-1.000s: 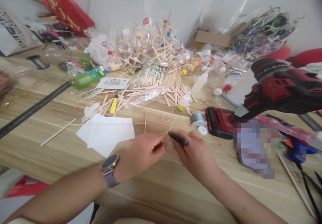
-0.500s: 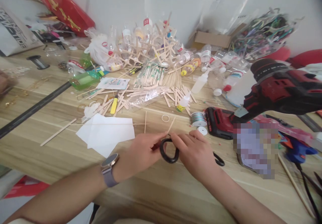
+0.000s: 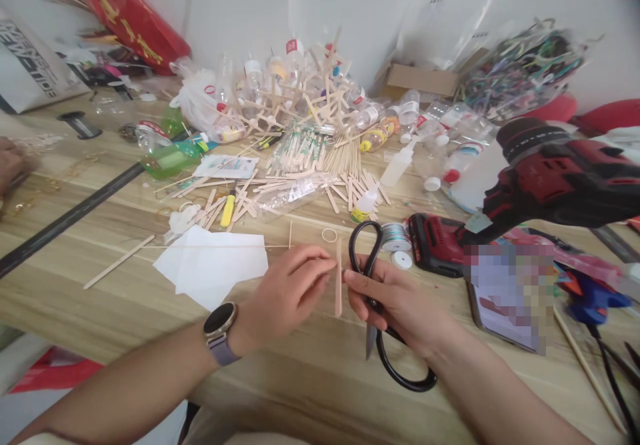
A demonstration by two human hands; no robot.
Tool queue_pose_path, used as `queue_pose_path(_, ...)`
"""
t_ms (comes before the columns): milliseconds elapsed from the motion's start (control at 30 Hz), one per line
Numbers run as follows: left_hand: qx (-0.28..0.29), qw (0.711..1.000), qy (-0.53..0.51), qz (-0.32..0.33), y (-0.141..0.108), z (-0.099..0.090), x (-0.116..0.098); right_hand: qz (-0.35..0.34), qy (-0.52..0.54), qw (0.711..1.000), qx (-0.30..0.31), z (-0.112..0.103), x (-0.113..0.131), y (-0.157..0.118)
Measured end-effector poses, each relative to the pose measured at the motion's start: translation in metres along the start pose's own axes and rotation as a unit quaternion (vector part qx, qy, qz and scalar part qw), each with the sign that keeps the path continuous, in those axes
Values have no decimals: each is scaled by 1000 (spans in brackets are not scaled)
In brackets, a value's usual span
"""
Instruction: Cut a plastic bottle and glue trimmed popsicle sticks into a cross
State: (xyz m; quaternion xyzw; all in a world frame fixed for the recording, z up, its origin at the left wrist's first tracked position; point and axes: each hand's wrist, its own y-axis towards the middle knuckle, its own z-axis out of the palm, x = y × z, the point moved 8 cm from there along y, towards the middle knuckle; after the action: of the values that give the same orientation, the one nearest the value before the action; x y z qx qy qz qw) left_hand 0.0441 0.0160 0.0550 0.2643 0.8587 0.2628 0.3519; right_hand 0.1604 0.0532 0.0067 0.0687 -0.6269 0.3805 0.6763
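Observation:
A flat wooden craft stick stands lengthwise between my two hands. My left hand, with a watch at the wrist, has its fingers pinched together, their tips at the stick's left edge. In my right hand is a pair of scissors with black loop handles, its blade pointing down towards me. The right thumb tip comes close to the stick; whether it touches, I cannot tell. Just beyond the hands lie a rubber band and thin sticks laid crosswise.
White paper sheets lie left of my hands. At right are a red cordless drill, a phone and wire spools. Bottles, craft sticks and a yellow-handled screwdriver crowd the back. Another person's hand shows at far left.
My right hand has turned, bringing the scissors from mostly hidden to plainly in view. The craft stick has swung from slanted to nearly straight, and my left hand has shifted slightly away from me.

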Motion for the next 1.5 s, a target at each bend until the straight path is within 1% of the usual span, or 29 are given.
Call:
queue_pose_path(133,-15,1000,-19,18,-1,-3,-2,34,30,999,26,5,-5,-2)
queue_pose_path(300,5,997,-40,64,0,-5,-7,48,37,997,56,9,-8,-4)
queue_pose_path(433,5,995,-47,86,-1,-7,-8,55,14,996,73,9,-10,-4)
queue_pose_path(533,7,995,-47,84,-1,-6,-8,41,-27,997,67,7,-9,-4)
queue_pose_path(633,1,997,-73,31,0,-4,-2,7,-88,995,43,5,-3,-3)
queue_pose_path(733,3,991,-117,-58,1,-1,9,-40,-155,987,9,3,4,-3)
queue_pose_path(833,18,972,-176,-156,-1,6,19,-73,-224,971,-31,1,8,-4)
queue_pose_path(900,27,952,-219,-213,-3,10,25,-110,-283,951,-59,-1,12,-5)
queue_pose_path(933,32,940,-243,-239,-4,13,27,-142,-320,934,-77,-1,15,-7)
queue_pose_path(967,39,925,-267,-267,-6,16,30,-184,-365,908,-97,-1,21,-9)
queue_pose_path(1000,49,909,-291,-294,-8,19,33,-232,-418,871,-117,0,27,-13)
queue_pose_path(1033,58,893,-313,-320,-9,23,35,-283,-473,824,-134,3,32,-17)
queue_pose_path(1100,70,859,-348,-369,-12,30,41,-379,-576,707,-157,13,38,-28)
queue_pose_path(1133,77,843,-362,-389,-14,33,44,-414,-621,646,-157,18,38,-32)
queue_pose_path(1167,85,830,-374,-405,-15,36,46,-437,-660,592,-151,23,36,-35)
queue_pose_path(1200,92,819,-385,-417,-16,39,47,-449,-690,549,-142,27,33,-36)
queue_pose_path(1233,100,811,-390,-424,-17,41,48,-454,-710,521,-136,29,30,-36)
queue_pose_path(1267,105,809,-391,-426,-18,42,49,-454,-718,511,-133,30,29,-36)
queue_pose_path(1300,107,813,-387,-421,-17,42,49,-447,-712,525,-130,29,29,-35)
queue_pose_path(1333,105,826,-375,-408,-17,40,48,-434,-694,560,-133,26,30,-33)
queue_pose_path(1367,102,845,-353,-388,-15,37,46,-411,-661,612,-137,21,32,-30)
queue_pose_path(1400,98,870,-323,-359,-12,33,44,-374,-617,678,-139,15,32,-25)
queue_pose_path(1467,89,920,-252,-288,-7,23,35,-265,-495,819,-121,3,26,-13)
queue_pose_path(1500,85,939,-217,-254,-5,19,31,-204,-420,879,-102,-1,19,-8)
